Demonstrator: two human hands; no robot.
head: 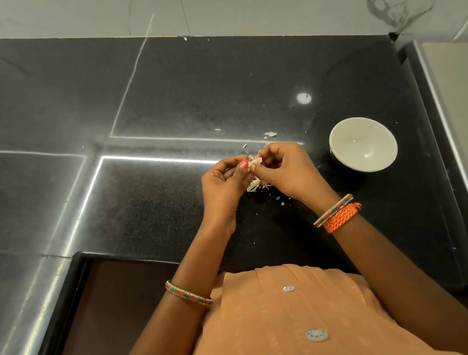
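Two hands: the left hand [225, 184] and the right hand [287, 171] meet at the middle of the frame, over the surface.
Fingers: curled on both hands, with the tips closed on the same small piece from either side. A pink-painted thumbnail presses against it.
Thing in hand: one small pale clove with papery skin [255, 162], likely garlic. It is pinched between the two sets of fingertips, left of the bowl.
Surface: one black speckled stone surface [159, 98], filling most of the frame.
Bowl: one round white bowl [348, 141], at centre right, apart from the hands, with nothing visible inside.
Peel: pale flakes of skin [254, 187], a small heap under the hands and stray bits just above and below them. They are too small to count surely.
Wrists: two beaded bangles, one at lower left [188, 293] and one at right [332, 210], and one orange braided band [342, 218] beside the right one.
Risk, slip: the clove is small and its skin smooth, so a hard pull could shoot it out of the pinch onto the surface.
Risk, mess: light flakes could drift into the bowl.
Risk, nail: digging too deep could gouge the flesh.
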